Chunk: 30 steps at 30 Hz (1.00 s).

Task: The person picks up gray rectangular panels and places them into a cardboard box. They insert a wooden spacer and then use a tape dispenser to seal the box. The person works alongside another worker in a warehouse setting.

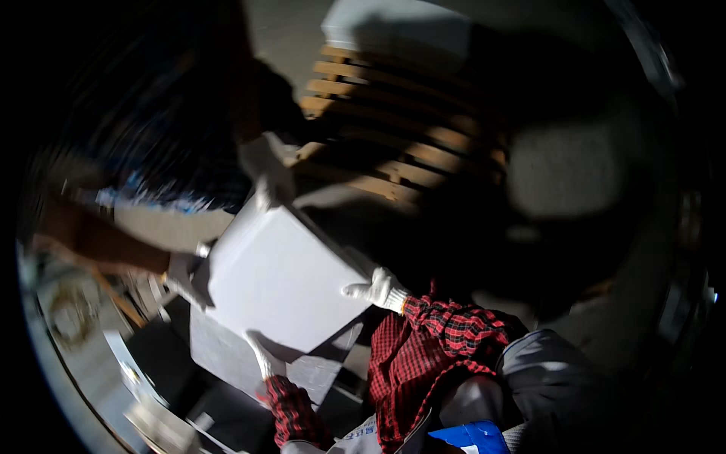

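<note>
A thick white square slab [283, 276], perhaps a stack of sheets, lies tilted in front of me over a grey flat board [219, 344]. My right hand [378, 290], in a white knitted glove, grips its right corner, fingers partly hidden at the edge. At the near edge, my left hand [265, 356], also gloved, is closed on the slab, its fingertips partly out of sight. Opposite me a co-worker's gloved hand [270, 172] holds the far corner. The same person's other gloved hand [187, 278] is at the left edge.
A slatted wooden pallet [378, 125] stands beyond, partly in deep shadow, with a white stack [393, 26] on its far end. Machine parts [159, 424] and a pale panel [132, 367] sit at lower left. Blue material [473, 437] is near my body.
</note>
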Each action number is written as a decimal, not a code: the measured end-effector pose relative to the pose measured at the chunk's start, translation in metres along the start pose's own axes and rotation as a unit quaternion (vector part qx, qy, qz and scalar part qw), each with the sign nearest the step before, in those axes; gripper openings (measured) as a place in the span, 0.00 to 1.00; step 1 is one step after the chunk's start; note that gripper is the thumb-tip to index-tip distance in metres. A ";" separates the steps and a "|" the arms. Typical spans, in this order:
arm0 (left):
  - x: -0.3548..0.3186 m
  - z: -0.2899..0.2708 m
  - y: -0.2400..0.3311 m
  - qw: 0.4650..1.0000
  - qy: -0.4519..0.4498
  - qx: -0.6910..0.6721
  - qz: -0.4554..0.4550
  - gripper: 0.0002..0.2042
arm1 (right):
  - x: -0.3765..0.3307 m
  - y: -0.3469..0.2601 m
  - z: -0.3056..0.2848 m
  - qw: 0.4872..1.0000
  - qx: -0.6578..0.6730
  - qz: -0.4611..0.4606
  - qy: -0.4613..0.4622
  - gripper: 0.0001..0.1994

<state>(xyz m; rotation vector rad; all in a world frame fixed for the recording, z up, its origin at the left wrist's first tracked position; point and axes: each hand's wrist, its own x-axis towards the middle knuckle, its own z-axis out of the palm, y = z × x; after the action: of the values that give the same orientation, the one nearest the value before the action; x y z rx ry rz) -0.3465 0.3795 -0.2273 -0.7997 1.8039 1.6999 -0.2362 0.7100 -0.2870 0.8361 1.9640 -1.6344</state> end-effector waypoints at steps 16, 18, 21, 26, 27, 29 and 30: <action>-0.122 0.157 0.028 0.982 -0.157 -0.020 -0.106 0.42 | -0.173 -0.082 -0.171 0.979 -0.012 0.082 0.186 0.48; -0.134 0.177 0.038 0.973 -0.189 -0.049 -0.119 0.41 | -0.189 -0.111 -0.182 0.973 -0.053 0.101 0.201 0.49; -0.092 0.142 0.012 0.951 -0.261 -0.064 -0.154 0.39 | -0.185 -0.126 -0.163 0.964 -0.062 0.073 0.248 0.50; -0.105 0.145 0.053 0.901 -0.358 -0.127 -0.212 0.37 | -0.188 -0.155 -0.139 0.959 -0.065 0.099 0.256 0.47; -0.077 0.126 0.038 0.919 -0.320 -0.107 -0.202 0.36 | -0.178 -0.151 -0.130 0.961 -0.050 0.091 0.257 0.46; -0.082 0.124 0.070 0.911 -0.334 -0.106 -0.216 0.32 | -0.184 -0.184 -0.123 0.942 -0.122 0.114 0.292 0.43; -0.070 0.116 0.069 0.925 -0.319 -0.066 -0.197 0.29 | -0.176 -0.174 -0.115 0.936 -0.078 0.093 0.331 0.43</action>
<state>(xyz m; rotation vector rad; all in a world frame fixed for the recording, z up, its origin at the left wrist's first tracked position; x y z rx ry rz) -0.3513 0.5016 -0.1369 -0.5234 1.0202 1.5733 -0.2274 0.7735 -0.0219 1.6059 2.3053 -1.1475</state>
